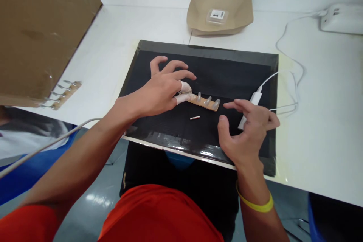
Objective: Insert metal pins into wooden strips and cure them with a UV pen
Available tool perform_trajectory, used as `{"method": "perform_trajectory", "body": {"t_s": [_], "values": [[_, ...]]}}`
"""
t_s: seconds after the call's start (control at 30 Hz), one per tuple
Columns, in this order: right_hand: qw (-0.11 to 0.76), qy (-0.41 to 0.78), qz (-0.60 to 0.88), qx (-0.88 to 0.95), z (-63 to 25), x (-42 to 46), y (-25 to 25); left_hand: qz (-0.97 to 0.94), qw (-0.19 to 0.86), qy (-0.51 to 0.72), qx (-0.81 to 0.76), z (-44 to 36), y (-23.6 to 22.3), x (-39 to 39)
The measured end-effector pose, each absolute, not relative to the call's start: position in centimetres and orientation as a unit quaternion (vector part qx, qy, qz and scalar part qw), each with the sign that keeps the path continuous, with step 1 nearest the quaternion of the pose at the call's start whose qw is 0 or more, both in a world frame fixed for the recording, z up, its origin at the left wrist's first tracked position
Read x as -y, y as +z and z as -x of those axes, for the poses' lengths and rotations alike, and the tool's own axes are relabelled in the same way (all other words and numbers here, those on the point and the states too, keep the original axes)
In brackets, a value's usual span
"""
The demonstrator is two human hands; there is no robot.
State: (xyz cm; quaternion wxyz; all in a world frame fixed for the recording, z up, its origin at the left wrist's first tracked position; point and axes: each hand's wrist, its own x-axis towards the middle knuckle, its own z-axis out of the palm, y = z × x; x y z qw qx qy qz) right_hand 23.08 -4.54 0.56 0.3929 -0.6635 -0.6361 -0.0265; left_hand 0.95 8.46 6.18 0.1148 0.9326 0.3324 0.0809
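My left hand (163,90), white covers on its thumb and index finger, pinches the left end of a cardboard strip (202,102). The other fingers of that hand are spread above the black mat (170,128). Several clear, nail-shaped plastic tips (208,101) stand in a row on the strip; its left end is partly hidden by my fingers. My right hand (246,128) is off to the right of the strip, thumb and index finger apart, holding nothing. Below the strip lies a small metal rod (194,118). A slim white device (255,99) is partly behind my right hand.
A brown paper tray (244,11) with a small clear labelled box (217,16) sits at the back. White cables run from the slim device and a white power strip (343,19). At left stands a large cardboard panel (42,26), beside another strip of tips (68,94).
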Motion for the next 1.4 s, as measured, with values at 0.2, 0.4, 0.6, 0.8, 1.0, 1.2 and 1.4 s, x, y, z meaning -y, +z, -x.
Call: {"method": "perform_trajectory", "body": {"t_s": [0.2,0.4,0.6,0.8,1.0,1.2,1.4], "values": [[0.400,-0.025,0.656,0.640,-23.0,4.6,0.6,-0.929,0.115,0.099,-0.337,-0.9,6.0,-8.8],[0.404,-0.027,0.649,0.645,-23.0,4.5,0.5,-0.927,0.117,0.092,-0.344,-1.0,6.2,-8.8],[0.402,-0.030,0.649,0.645,-23.0,4.5,0.6,-0.924,0.103,0.089,-0.358,-0.9,6.5,-8.5],[0.405,-0.027,0.648,0.645,-23.0,4.5,0.6,-0.932,0.074,0.051,-0.351,-0.5,6.6,-8.2],[0.405,-0.031,0.643,0.649,-23.1,4.6,0.6,-0.934,0.044,-0.002,-0.353,-1.1,6.5,-8.1],[0.402,-0.028,0.648,0.647,-23.1,4.6,0.5,-0.932,0.035,-0.048,-0.357,-2.2,6.1,-8.5],[0.395,-0.022,0.649,0.650,-23.2,4.7,0.7,-0.934,0.055,-0.059,-0.348,-2.7,6.4,-8.5]]}}
